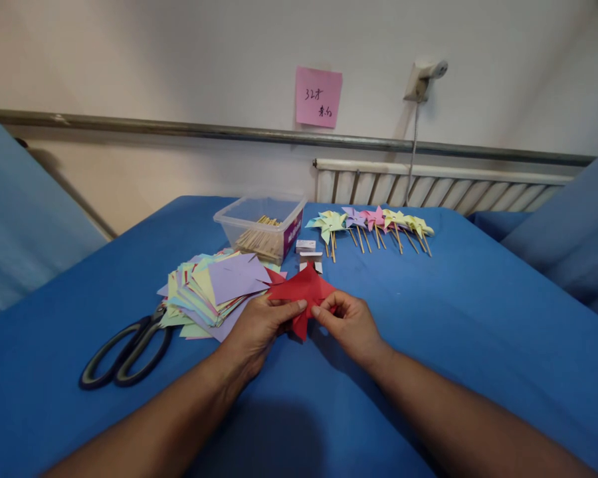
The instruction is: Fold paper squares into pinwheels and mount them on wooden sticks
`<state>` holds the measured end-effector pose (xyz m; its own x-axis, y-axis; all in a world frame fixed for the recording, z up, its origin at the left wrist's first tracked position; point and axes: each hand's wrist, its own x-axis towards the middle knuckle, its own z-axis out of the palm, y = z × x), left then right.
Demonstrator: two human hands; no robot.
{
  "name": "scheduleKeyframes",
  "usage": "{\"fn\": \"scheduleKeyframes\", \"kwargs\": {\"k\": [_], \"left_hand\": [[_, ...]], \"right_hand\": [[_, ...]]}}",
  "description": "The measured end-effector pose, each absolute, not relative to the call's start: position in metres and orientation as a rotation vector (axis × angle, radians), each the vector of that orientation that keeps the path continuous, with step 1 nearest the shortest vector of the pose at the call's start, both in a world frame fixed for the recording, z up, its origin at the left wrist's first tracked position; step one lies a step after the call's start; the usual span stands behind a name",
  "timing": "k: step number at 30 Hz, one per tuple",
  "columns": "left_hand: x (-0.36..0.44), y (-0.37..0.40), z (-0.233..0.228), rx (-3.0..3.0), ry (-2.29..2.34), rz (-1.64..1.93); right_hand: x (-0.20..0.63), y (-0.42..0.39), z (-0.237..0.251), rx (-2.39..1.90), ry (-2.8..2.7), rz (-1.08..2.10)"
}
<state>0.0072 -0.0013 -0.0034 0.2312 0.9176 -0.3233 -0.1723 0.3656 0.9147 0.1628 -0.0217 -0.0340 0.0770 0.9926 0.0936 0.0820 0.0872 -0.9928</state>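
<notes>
Between my two hands is a red paper pinwheel (306, 284), its points spread out and partly folded, held above the blue cloth. My left hand (264, 322) grips it from the left, thumb pressed on the front near the centre. On the right side, my right hand (346, 322) pinches the paper between thumb and finger close to the middle. Fingers behind the paper are hidden, and I cannot tell whether a pin is there. Just left of my left hand lies a loose pile of coloured paper squares (239, 277), a purple sheet on top.
Dark-handled scissors (134, 345) lie left of the pile. Behind it stands a clear plastic box (226, 217) of wooden sticks. Small boxes (306, 246) sit beyond the red paper. Several finished pinwheels (373, 219) on sticks lie at the back right, before a radiator (443, 186).
</notes>
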Motion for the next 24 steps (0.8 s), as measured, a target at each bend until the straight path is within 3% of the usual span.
{"fn": "scheduleKeyframes", "kwargs": {"k": [24], "left_hand": [[0.0077,0.0008,-0.0050,0.927,1.079,0.873]], "right_hand": [[0.1587,-0.0231,-0.0313,-1.230,-1.194,1.081]]}}
